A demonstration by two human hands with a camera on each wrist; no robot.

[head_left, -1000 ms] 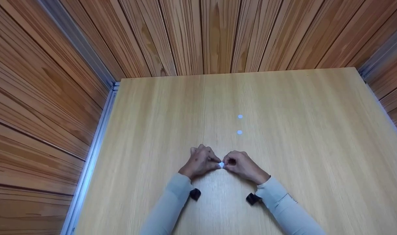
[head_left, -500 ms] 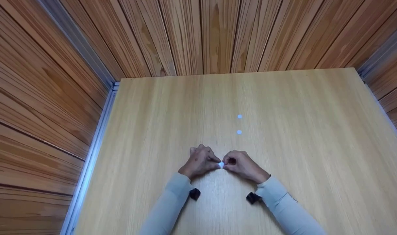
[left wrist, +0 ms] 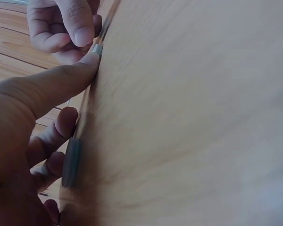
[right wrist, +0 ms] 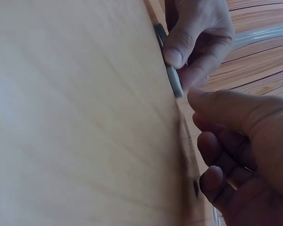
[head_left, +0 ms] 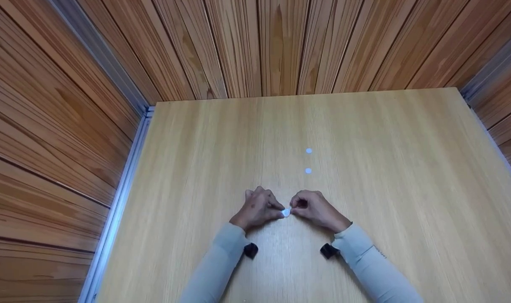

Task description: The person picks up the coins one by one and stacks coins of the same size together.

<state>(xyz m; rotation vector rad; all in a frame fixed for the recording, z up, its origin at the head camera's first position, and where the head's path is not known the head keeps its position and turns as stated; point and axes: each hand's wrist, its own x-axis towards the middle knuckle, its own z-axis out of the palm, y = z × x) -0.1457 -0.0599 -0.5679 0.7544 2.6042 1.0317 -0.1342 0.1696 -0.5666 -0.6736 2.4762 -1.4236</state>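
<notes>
The head view is bright, with a pale shine on the light-brown wooden tabletop (head_left: 390, 168) and soft shadows beside the pale grey cloth sleeves (head_left: 213, 265). The small round white disc (head_left: 286, 213) looks washed out. Both wrist views are dimmer, their tabletop blurry.

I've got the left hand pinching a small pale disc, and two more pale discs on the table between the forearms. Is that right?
Not quite: the two other pale discs lie on the table beyond the left hand and right hand, as the head view shows. The left hand does pinch a small pale disc.
</notes>
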